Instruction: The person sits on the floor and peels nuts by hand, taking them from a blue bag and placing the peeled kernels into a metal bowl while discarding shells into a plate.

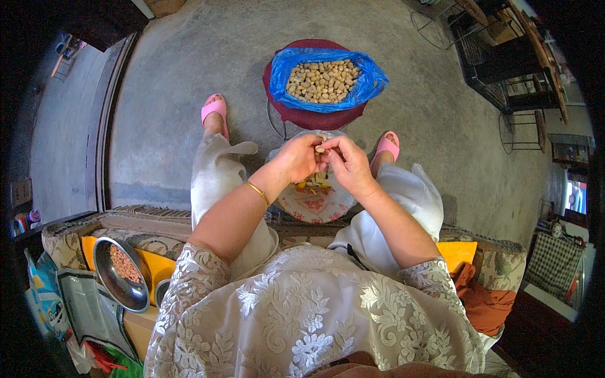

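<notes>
Between my two hands, over my parted knees, is a pale peanut in its shell. My left hand has the peanut at its fingertips, palm turned inward. Thumb and forefinger of my right hand pinch it from the other side. Beneath the hands stands a waste container lined with a translucent plastic bag with red print; yellow and brown scraps lie inside. Just beyond, an open blue plastic bag holds many unshelled peanuts. It rests on a round stool with a maroon cover.
I sit on a patterned sofa. At my left, a metal bowl of shelled pink peanuts tilts on the seat, near a cardboard box and plastic packaging. An orange-brown cloth lies at right. Wire-legged stools stand far right.
</notes>
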A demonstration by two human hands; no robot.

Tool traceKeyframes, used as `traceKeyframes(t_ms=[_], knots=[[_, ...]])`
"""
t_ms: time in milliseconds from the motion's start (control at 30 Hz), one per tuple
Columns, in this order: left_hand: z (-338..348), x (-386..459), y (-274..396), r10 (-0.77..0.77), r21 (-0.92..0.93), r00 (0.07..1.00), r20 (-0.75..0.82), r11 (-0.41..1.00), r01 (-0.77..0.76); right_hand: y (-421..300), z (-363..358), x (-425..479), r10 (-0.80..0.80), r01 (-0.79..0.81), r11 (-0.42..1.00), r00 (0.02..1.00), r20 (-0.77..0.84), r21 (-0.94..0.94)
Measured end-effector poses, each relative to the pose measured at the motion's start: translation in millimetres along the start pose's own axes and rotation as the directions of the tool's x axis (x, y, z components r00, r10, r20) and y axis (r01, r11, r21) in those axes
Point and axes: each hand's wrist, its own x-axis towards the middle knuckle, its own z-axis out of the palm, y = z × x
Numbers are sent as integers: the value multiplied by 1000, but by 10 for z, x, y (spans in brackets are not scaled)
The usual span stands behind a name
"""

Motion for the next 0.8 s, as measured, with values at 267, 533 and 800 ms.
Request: traceKeyframes(t_ms=[267, 533, 800], knots=[[-161, 88, 19, 84, 36, 995, -57, 996, -82, -119, -116, 12, -44, 89, 979, 971, 233, -185], [-185, 91, -46, 121, 73, 990, -66, 991, -116, -322, -5, -56, -333, 391, 911, 885, 327, -132], [-383, 389, -223, 98, 187, 990, -101, 979, -77, -336, 163, -126, -399, 425, 905, 845, 356, 7]])
